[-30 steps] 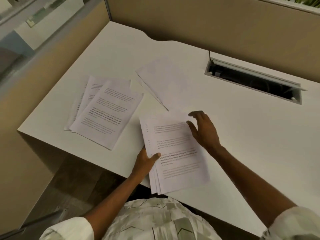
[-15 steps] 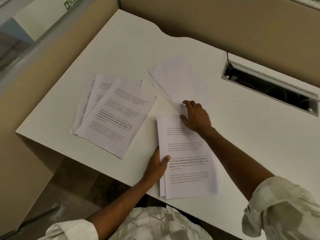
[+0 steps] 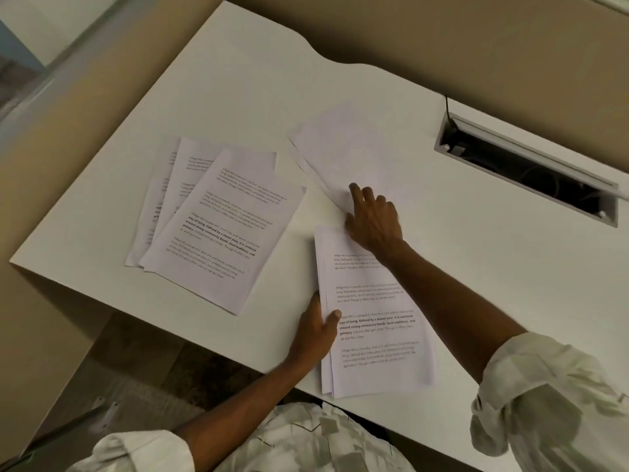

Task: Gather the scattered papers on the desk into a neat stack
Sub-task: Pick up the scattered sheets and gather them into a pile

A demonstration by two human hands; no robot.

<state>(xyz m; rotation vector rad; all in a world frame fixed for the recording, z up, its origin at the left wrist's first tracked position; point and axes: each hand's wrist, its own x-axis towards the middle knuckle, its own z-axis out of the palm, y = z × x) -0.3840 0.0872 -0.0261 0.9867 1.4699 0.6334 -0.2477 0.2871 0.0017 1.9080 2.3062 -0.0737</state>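
Beige partition walls [image 3: 442,46] enclose the white table [image 3: 476,284], in which a cable slot [image 3: 531,172] is set. A gathered stack of printed papers [image 3: 377,335] is gripped at its left edge by the left hand [image 3: 316,332], thumb on top. The right hand [image 3: 372,219] is laid, fingers spread, on blank sheets [image 3: 343,148] beyond the stack. Fanned printed sheets [image 3: 221,219] lie at the table's left.
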